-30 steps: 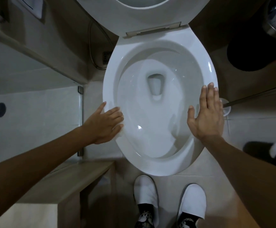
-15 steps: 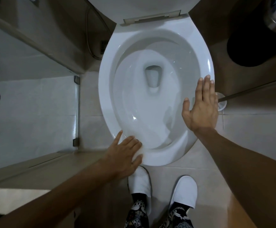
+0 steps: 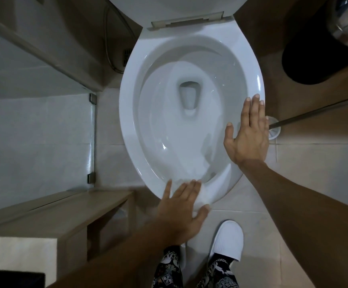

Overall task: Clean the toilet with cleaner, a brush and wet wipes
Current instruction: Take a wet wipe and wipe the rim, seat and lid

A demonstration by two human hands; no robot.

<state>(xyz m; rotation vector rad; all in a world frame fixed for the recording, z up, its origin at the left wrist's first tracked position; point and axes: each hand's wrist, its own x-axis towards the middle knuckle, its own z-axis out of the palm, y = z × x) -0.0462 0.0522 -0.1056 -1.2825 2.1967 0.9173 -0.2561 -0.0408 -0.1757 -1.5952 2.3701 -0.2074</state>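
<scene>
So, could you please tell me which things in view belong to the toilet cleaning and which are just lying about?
Part of the job:
toilet rim
left hand, flat on a white wipe at the front rim
right hand, flat on the right rim
toilet brush in its holder, beside the bowl

Just lying about:
black bin
wooden bench
white slipper

No readable text, label or number anywhere

One head-worn view looks steeply down, close over the toilet bowl (image 3: 189,125); no second view.
</scene>
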